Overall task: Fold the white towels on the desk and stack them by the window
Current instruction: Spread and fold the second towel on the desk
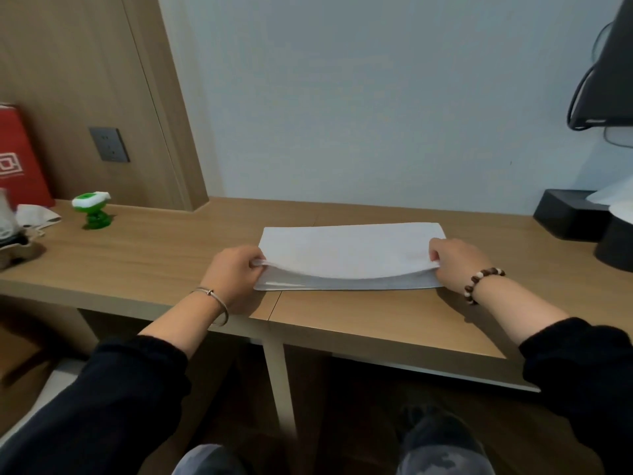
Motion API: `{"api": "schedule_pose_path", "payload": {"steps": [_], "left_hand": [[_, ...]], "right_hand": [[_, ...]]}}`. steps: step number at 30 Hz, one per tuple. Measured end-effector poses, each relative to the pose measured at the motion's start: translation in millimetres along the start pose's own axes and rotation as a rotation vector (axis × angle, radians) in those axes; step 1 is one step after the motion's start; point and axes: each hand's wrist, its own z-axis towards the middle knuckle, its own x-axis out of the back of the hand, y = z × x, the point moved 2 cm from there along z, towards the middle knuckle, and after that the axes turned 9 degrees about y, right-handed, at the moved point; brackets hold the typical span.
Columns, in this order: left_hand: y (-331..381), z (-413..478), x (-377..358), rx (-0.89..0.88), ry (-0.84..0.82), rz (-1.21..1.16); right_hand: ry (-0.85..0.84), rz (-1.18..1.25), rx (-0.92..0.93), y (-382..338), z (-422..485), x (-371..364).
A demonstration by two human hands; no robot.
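Both hands pinched the towel's upper layer mid-fold

Left hand (236, 272) and right hand (455, 260) held the white towel (349, 250) on the desk (154, 248) — uneven pull could skew the edges.

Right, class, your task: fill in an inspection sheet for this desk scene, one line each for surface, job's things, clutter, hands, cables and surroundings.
Surface: wooden desk, light brown.
Job's things: one white towel, partly folded, lying mid-desk; no stack or window in view.
Clutter: green and white gadget, red bag and crumpled white cloth at the left; black box at the right.
Hands: left hand and right hand each pinch an end of the towel's upper layer, raised above the lower one.
Cables: black cable hanging by a dark device, upper right.
Surroundings: pale wall; wood panel with a grey socket.
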Motion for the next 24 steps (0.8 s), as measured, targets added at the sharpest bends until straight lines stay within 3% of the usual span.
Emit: {"api": "schedule_pose_path", "payload": {"steps": [2, 4, 7, 9, 15, 20, 24], "left_hand": [[1, 9, 4, -0.005, 0.112, -0.045], [0, 8, 4, -0.081, 0.125, -0.026], [-6, -8, -8, -0.217, 0.007, 0.077], [-11, -12, -13, -0.246, -0.022, 0.085], [-12, -10, -8, -0.308, -0.017, 0.069], [-16, -14, -8, -0.236, -0.101, 0.080], [-4, 1, -8, -0.293, -0.106, 0.275]], "right_hand": [[0.222, 0.147, -0.031, -2, 9, 9], [0.402, 0.108, 0.015, -5, 8, 14], [0.219, -0.126, 0.129, -7, -1, -1], [0.089, -0.147, 0.151, -3, -6, -9], [0.132, -0.096, 0.130, 0, -7, -6], [-0.147, -0.146, 0.103, -2, -8, -5], [-0.136, -0.158, 0.157, -16, -5, -2]]}}
